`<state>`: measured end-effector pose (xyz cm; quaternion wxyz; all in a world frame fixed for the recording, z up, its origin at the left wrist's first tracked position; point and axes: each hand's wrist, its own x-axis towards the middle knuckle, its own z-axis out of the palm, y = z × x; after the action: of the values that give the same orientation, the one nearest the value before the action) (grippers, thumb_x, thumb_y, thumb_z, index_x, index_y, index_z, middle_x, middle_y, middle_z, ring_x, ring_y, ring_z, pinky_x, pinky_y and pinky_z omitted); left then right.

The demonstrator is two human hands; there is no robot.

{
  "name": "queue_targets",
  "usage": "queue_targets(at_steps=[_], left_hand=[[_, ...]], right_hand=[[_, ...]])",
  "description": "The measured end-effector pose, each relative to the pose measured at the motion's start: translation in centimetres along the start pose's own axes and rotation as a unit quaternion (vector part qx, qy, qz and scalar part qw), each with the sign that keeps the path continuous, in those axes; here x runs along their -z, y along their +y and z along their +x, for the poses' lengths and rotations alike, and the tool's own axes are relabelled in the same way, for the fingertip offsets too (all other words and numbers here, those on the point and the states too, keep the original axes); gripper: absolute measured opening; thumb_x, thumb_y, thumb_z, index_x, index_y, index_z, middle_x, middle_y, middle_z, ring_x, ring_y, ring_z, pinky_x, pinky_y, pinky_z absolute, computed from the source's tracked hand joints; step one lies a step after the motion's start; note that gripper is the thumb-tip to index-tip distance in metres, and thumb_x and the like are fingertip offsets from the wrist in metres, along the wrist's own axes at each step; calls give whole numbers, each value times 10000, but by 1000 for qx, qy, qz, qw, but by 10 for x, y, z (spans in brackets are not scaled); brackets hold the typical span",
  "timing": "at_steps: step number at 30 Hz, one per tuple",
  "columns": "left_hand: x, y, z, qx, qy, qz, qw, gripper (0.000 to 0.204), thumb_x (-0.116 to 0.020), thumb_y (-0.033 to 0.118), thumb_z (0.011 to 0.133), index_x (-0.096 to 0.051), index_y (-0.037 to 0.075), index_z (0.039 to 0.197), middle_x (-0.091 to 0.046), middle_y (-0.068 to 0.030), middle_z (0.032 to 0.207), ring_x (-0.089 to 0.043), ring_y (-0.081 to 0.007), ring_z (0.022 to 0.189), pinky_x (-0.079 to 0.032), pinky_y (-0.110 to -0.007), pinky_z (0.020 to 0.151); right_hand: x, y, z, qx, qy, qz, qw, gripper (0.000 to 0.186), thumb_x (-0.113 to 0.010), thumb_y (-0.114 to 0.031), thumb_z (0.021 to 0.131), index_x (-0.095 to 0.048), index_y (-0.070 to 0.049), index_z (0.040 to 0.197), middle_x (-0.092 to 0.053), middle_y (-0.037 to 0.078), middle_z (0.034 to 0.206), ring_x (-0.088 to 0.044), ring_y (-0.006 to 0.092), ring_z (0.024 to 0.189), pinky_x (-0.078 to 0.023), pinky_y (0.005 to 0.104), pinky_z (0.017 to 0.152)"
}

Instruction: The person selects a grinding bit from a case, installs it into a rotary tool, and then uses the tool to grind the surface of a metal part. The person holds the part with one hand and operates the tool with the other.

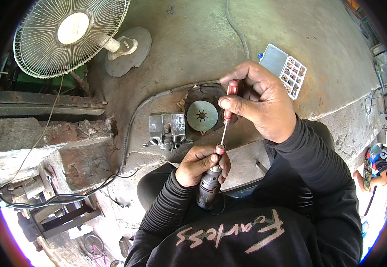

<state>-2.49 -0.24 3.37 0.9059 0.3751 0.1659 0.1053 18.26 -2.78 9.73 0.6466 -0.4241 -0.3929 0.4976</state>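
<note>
My right hand (264,104) pinches the red handle of a screwdriver (231,95) between thumb and fingers. Its thin shaft points down, and the tip meets the open top end of a dark cylindrical tool body (209,189). That body stands tilted near my lap, with a reddish collar at its upper end. My left hand (202,164) wraps round its upper part, thumb in front. Just beyond my hands lie a pale round disc (202,109) with a star-shaped hole and a grey cast-metal block (166,129). The screwdriver's exact contact inside the collar is too small to make out.
A compartment box (293,75) of small parts lies with its lid raised at the back right. At the far left stands a fan (73,29). A grey cable (131,118) curves across the worn surface. Another person (378,164) is at the right edge.
</note>
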Motion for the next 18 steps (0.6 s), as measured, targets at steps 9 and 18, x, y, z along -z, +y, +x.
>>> queue_targets(at_steps=[9,18], left_hand=[[1,1,-1,-8,-7,-26,1000,395,-583,332,936,-562,-42,813,-569,-176,712,-594,-261,603,-533,-373,573],[0,1,-4,-15,-45,-35,998,365,-482,274,1009,-563,-48,858,-575,-137,747,-579,-193,624,-487,-288,591]], right_hand=[[13,-18,2,28,-110,-141,983,229,-571,-30,943,-598,-2,1169,-632,76,936,-637,127,801,-520,236,686],[38,-40,13,3,-234,-233,944,126,-545,-82,970,-616,-3,1038,-696,40,854,-596,68,717,-498,220,631]])
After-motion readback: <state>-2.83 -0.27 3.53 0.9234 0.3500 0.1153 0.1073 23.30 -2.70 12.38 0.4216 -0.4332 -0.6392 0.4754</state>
